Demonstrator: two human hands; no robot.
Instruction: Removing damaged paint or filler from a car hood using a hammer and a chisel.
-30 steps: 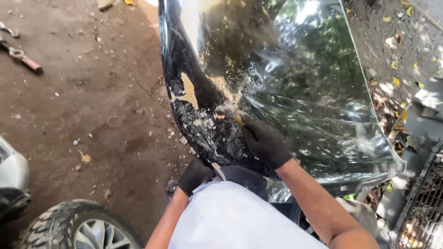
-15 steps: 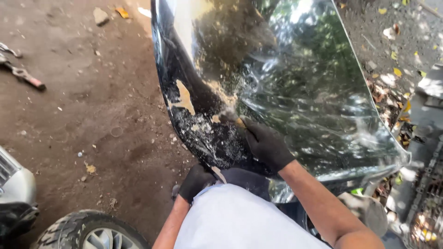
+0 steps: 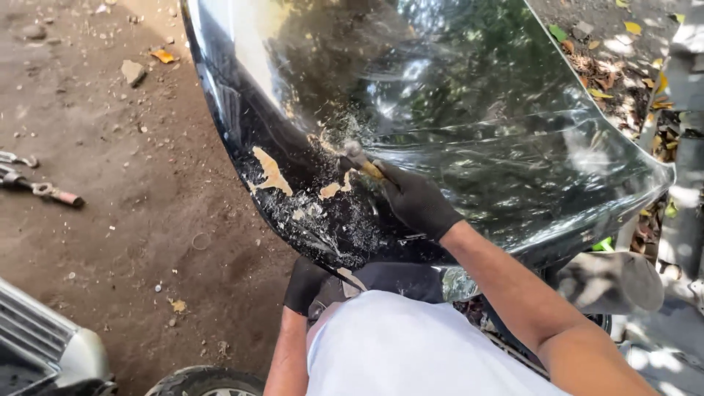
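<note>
A glossy black car body panel [image 3: 469, 103] stands in front of me, its lower left part chipped, with tan filler patches [image 3: 270, 170] showing. My right hand [image 3: 416, 199], in a black glove, is closed on a small tool with a yellowish handle [image 3: 364, 166] whose tip rests on the damaged paint. My left hand [image 3: 303, 284], also in a black glove, grips the panel's lower edge from underneath. My white shirt fills the bottom of the view.
Bare dirt ground lies to the left with stones and metal tools [image 3: 37, 187]. A tyre [image 3: 209, 383] and a silver car part [image 3: 44, 345] sit at the bottom left. Dry leaves and grey parts [image 3: 686, 147] crowd the right side.
The tool tip and my right hand have stayed on the same chipped patch, shifting only slightly along it. My head has tilted, so the ground and tools slid in the view.
</note>
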